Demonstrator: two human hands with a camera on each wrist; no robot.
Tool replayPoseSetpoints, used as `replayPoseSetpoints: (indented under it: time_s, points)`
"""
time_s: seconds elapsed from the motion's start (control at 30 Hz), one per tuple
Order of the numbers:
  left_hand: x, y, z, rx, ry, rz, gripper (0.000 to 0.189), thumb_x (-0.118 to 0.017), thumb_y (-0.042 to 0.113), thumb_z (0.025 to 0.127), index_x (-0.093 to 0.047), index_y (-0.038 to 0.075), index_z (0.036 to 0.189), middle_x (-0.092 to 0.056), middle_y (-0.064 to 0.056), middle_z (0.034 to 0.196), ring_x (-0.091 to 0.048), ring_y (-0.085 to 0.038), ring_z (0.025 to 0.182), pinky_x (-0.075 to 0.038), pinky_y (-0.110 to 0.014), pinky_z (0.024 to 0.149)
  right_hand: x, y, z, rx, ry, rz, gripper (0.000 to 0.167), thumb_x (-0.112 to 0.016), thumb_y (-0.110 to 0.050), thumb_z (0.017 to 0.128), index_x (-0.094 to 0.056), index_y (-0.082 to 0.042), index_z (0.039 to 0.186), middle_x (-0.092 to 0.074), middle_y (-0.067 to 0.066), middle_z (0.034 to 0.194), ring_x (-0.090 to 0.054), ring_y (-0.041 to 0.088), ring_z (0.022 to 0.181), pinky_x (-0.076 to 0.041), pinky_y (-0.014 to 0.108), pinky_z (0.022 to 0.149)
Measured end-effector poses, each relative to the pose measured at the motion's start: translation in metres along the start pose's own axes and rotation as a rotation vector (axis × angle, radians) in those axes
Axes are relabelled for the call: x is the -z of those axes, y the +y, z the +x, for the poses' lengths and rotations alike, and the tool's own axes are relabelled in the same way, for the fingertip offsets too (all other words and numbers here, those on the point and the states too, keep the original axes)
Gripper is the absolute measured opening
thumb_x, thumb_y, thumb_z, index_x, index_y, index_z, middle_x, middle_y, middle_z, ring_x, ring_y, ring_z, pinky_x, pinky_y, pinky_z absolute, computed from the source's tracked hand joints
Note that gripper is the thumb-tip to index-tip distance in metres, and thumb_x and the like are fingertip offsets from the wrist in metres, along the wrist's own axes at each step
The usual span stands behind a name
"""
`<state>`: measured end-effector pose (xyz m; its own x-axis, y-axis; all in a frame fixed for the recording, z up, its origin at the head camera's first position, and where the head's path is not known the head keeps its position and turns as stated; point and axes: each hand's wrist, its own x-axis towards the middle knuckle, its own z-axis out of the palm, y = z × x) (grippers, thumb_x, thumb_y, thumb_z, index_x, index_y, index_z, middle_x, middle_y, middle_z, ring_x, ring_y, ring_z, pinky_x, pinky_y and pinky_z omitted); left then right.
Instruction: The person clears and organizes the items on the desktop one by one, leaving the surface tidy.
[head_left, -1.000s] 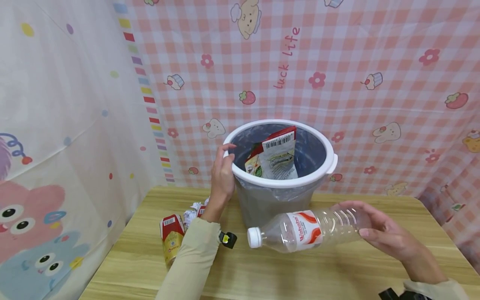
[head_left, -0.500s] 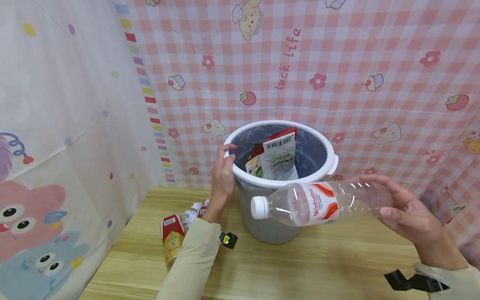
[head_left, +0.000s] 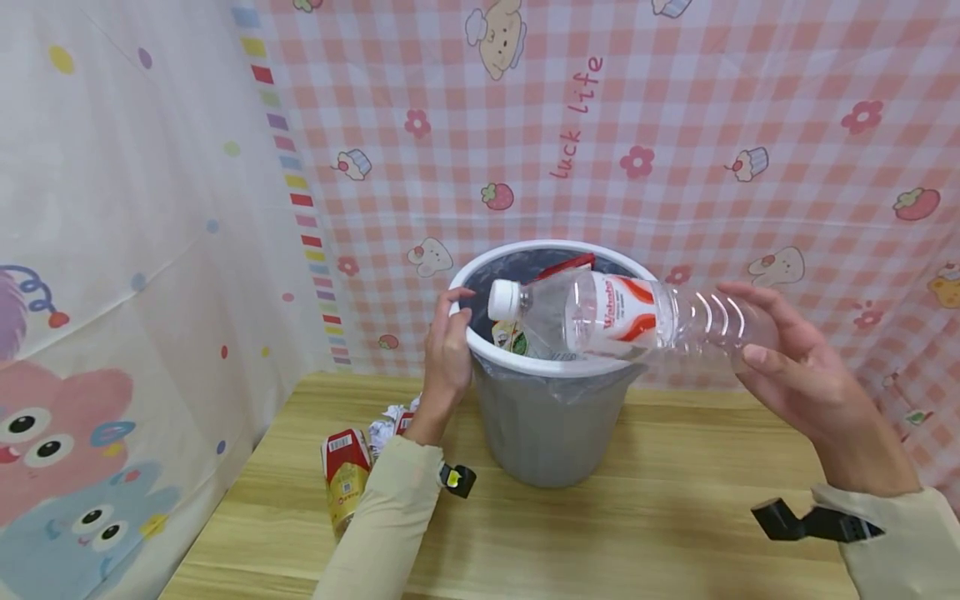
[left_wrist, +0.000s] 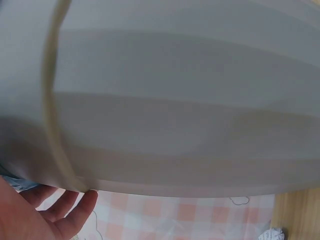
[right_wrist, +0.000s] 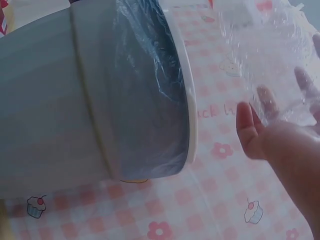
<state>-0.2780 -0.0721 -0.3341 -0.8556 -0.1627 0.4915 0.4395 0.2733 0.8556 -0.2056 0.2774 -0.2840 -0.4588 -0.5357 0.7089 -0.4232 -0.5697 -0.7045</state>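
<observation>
One clear bottle [head_left: 626, 312], low before the grey bin [head_left: 551, 433] a second ago, now extends over its mouth, the right hand [head_left: 813, 371] clamping the base between fingers and thumb. The left hand [head_left: 448, 350] has fingers clasped on the bin's left edge. Inside stands a red packet [head_left: 567, 266]. Left on the wooden table [head_left: 675, 500] lies a carton [head_left: 348, 475]; far, checked cloth [head_left: 420, 58] hangs.

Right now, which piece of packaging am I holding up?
The clear plastic bottle with the white cap, gripped by your right hand. The red-and-gold container is on the table instead, and the red-edged packet sits inside the bin.
</observation>
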Motion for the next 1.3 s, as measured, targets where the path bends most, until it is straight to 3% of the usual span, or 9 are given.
replayPoseSetpoints:
  time_s: [0.1,0.23,0.37,0.5,0.7,0.8,1.03,1.2,1.3]
  points:
    - [0.0,0.0,0.0,0.006,-0.004,-0.009,0.035,-0.035,0.025,0.097,-0.056,0.015,0.124,-0.058,-0.023,0.114,-0.053,-0.032,0.095,-0.041,-0.039,0.087,-0.002,-0.001,0.007,-0.003,0.075,-0.052,0.057,-0.024,0.02,0.095,-0.017,0.009,0.151,-0.04,0.019,0.142,-0.05,0.025,0.124,-0.046,0.029,0.102]
    - [0.0,0.0,0.0,0.011,-0.003,-0.01,0.035,-0.035,0.025,0.098,-0.056,0.015,0.124,-0.054,-0.018,0.096,-0.051,-0.03,0.087,-0.04,-0.038,0.084,-0.007,-0.002,0.015,-0.026,0.195,-0.135,0.055,-0.029,0.019,0.096,-0.021,0.01,0.15,-0.047,0.019,0.138,-0.053,0.024,0.12,-0.045,0.027,0.102]
    - [0.0,0.001,0.0,0.007,-0.001,-0.015,0.035,-0.036,0.025,0.097,-0.056,0.014,0.124,-0.054,-0.02,0.097,-0.05,-0.028,0.088,-0.039,-0.038,0.086,-0.013,-0.002,0.023,-0.073,0.306,-0.23,0.053,-0.034,0.016,0.098,-0.023,0.009,0.15,-0.048,0.016,0.139,-0.055,0.022,0.119,-0.044,0.025,0.103]
    - [0.0,0.001,0.0,0.005,-0.004,-0.024,0.035,-0.036,0.024,0.097,-0.056,0.014,0.124,-0.057,-0.024,0.114,-0.051,-0.029,0.097,-0.038,-0.039,0.089,-0.015,-0.001,0.027,-0.092,0.338,-0.249,0.053,-0.036,0.015,0.098,-0.027,0.005,0.15,-0.046,0.014,0.142,-0.054,0.02,0.123,-0.043,0.024,0.104]
    - [0.0,0.002,0.0,0.003,0.003,-0.008,0.034,-0.037,0.024,0.097,-0.056,0.014,0.124,-0.047,-0.015,0.085,-0.045,-0.026,0.079,-0.038,-0.035,0.08,-0.016,0.001,0.034,-0.094,0.342,-0.255,0.054,-0.037,0.016,0.098,-0.031,0.002,0.15,-0.046,0.013,0.141,-0.055,0.019,0.123,-0.044,0.024,0.103]
    - [0.0,0.002,-0.001,0.005,0.004,-0.004,0.034,-0.037,0.024,0.097,-0.056,0.014,0.124,-0.047,-0.015,0.084,-0.046,-0.026,0.079,-0.038,-0.035,0.08,-0.017,0.003,0.038,-0.108,0.381,-0.291,0.053,-0.039,0.015,0.098,-0.035,0.0,0.149,-0.045,0.013,0.14,-0.059,0.015,0.114,-0.047,0.019,0.095]
    - [0.001,0.002,-0.001,0.015,-0.002,-0.008,0.035,-0.036,0.024,0.098,-0.056,0.014,0.125,-0.058,-0.025,0.111,-0.052,-0.03,0.097,-0.039,-0.039,0.088,-0.021,0.005,0.042,-0.226,0.461,-0.502,0.054,-0.051,0.006,0.098,-0.04,-0.009,0.148,-0.047,0.009,0.138,-0.059,0.014,0.115,-0.047,0.017,0.095]
    - [0.001,0.002,-0.001,0.017,0.004,0.002,0.035,-0.036,0.025,0.097,-0.056,0.015,0.125,-0.055,-0.02,0.095,-0.051,-0.028,0.089,-0.039,-0.038,0.085,-0.024,0.006,0.047,-0.403,0.506,-0.808,0.057,-0.056,-0.013,0.1,-0.036,-0.024,0.152,-0.042,0.011,0.145,-0.057,0.013,0.111,-0.044,0.016,0.09]
    - [0.0,0.002,-0.001,0.015,0.004,0.01,0.035,-0.036,0.025,0.098,-0.056,0.016,0.125,-0.045,-0.013,0.082,-0.044,-0.026,0.077,-0.038,-0.037,0.081,-0.027,0.006,0.051,-0.457,0.499,-0.904,0.058,-0.056,-0.018,0.101,-0.034,-0.026,0.154,-0.041,0.015,0.145,-0.058,0.014,0.102,-0.046,0.019,0.082]
